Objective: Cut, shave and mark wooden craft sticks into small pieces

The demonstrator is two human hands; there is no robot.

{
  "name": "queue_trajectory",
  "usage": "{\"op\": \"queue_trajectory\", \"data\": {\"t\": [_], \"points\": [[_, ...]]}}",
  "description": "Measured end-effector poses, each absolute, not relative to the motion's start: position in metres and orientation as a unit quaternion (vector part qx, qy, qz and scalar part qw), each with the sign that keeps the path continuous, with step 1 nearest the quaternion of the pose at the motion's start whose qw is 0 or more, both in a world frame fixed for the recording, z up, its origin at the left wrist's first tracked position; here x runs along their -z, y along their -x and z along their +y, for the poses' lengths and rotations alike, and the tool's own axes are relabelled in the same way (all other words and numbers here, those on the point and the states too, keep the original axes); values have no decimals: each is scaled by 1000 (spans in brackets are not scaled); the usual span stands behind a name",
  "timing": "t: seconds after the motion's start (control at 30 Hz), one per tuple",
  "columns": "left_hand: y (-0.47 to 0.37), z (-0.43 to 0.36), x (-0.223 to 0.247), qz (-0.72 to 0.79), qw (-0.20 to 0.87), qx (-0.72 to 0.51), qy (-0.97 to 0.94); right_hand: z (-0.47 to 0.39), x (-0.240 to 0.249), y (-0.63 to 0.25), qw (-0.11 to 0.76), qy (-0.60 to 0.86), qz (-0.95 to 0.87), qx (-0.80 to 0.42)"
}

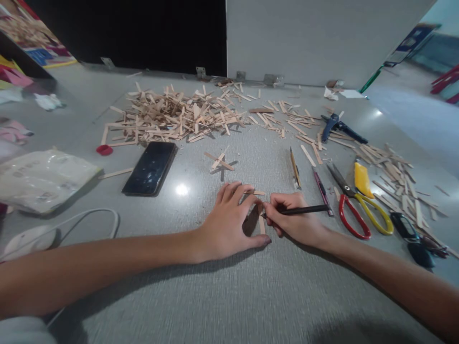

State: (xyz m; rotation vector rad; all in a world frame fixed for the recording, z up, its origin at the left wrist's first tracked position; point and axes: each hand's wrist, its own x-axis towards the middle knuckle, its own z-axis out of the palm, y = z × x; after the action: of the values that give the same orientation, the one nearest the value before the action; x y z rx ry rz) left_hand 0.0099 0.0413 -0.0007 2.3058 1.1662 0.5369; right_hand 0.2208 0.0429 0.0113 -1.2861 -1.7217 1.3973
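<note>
My right hand [294, 217] is closed around a black pencil [304, 209], its tip against a flat wooden craft stick [262, 224] on the table. My left hand [229, 220] arches over from the left. Its thumb touches the near end of that stick and its fingertips rest at the far end, holding it down. A second craft stick [258, 193] lies crosswise at the far end, partly hidden by the left fingers. Farther back, a few crossed sticks [219, 161] lie together.
A large heap of craft sticks [179, 114] spreads along the back. A phone [150, 168], plastic bag [46, 179] and white mouse [30, 239] lie left. On the right are scissors [353, 210], a yellow cutter [363, 179], blue-handled pliers [333, 126], a craft knife [294, 167] and a purple pen [322, 191].
</note>
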Motion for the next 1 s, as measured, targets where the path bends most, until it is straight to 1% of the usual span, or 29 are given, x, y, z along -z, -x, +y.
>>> {"op": "queue_trajectory", "data": {"t": [0.6, 0.83, 1.0], "points": [[-10, 42, 0, 420, 245, -195, -852, 45, -13, -219, 291, 468, -658, -513], [-9, 42, 3, 413, 249, -216, -849, 45, -13, -219, 289, 463, -675, -496], [-10, 42, 3, 418, 248, -209, -849, 45, -14, -219, 288, 466, -685, -480]]}}
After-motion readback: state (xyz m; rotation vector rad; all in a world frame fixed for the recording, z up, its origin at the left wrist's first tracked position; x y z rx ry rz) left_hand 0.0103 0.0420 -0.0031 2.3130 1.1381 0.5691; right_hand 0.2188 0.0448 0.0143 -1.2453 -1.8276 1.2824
